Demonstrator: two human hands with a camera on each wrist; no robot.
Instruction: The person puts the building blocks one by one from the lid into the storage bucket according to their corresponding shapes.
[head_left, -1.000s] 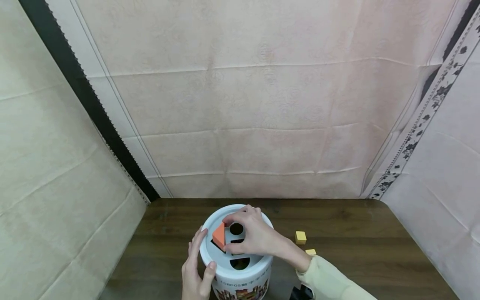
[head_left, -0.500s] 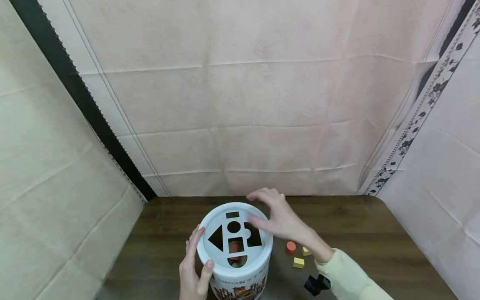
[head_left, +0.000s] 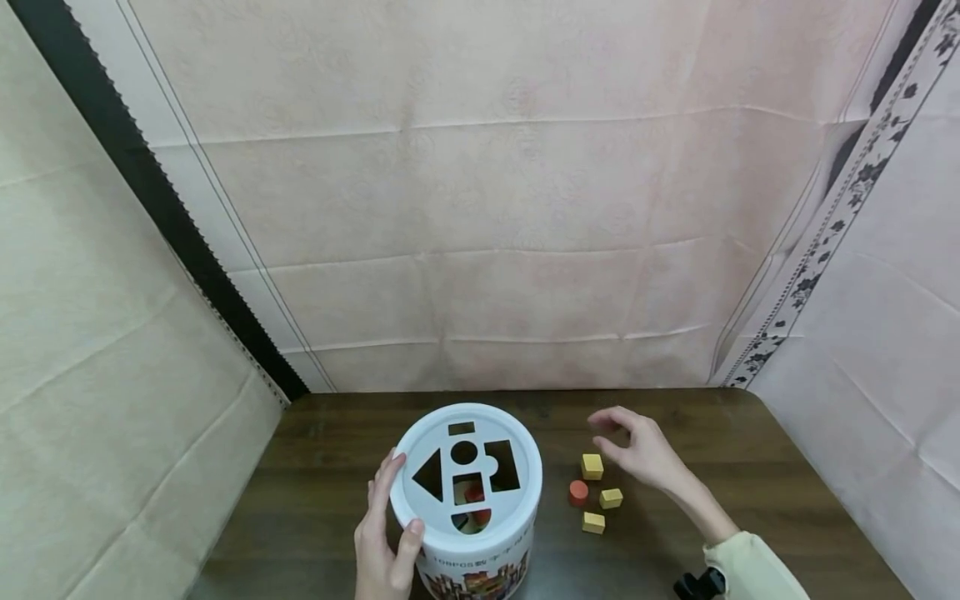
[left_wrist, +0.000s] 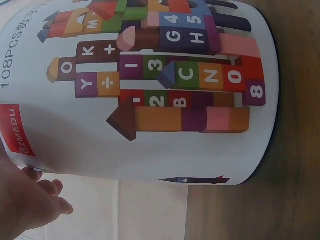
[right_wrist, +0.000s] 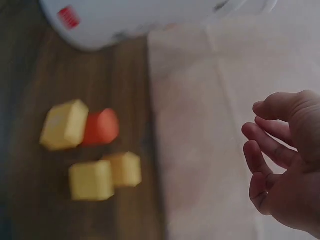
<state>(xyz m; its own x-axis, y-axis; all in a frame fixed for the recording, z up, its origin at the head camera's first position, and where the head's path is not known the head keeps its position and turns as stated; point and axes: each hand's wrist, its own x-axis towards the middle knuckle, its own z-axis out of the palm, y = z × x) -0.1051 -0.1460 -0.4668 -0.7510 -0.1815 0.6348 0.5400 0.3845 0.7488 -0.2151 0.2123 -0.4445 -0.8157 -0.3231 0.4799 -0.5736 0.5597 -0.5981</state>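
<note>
A white toy-block bucket [head_left: 471, 546] stands upright, topped with a pale blue shape-sorter lid [head_left: 517, 512]. My left hand [head_left: 384, 533] holds its left side, thumb at the front and fingers along the lid's rim. In the left wrist view, printed coloured blocks cover the bucket's side [left_wrist: 75, 145]. My right hand [head_left: 637, 446] hovers with bent fingers right of the bucket, holding nothing. Below and left of it lie three yellow blocks, the farthest a yellow cube [head_left: 592, 467], and a red cylinder [head_left: 577, 492]. The right wrist view shows the right hand [right_wrist: 285, 155] apart from these blocks.
Red pieces [head_left: 474, 493] show through the lid's openings. The dark wooden table [head_left: 300, 500] ends at a pale cloth backdrop [head_left: 480, 250], with cloth sides at left and right. A black wrist device [head_left: 699, 585] sits at the right sleeve.
The right hand has let go of the orange triangular block, which has gone from the lid's triangular opening. It has moved right, past the yellow blocks. The left hand stays on the bucket.
</note>
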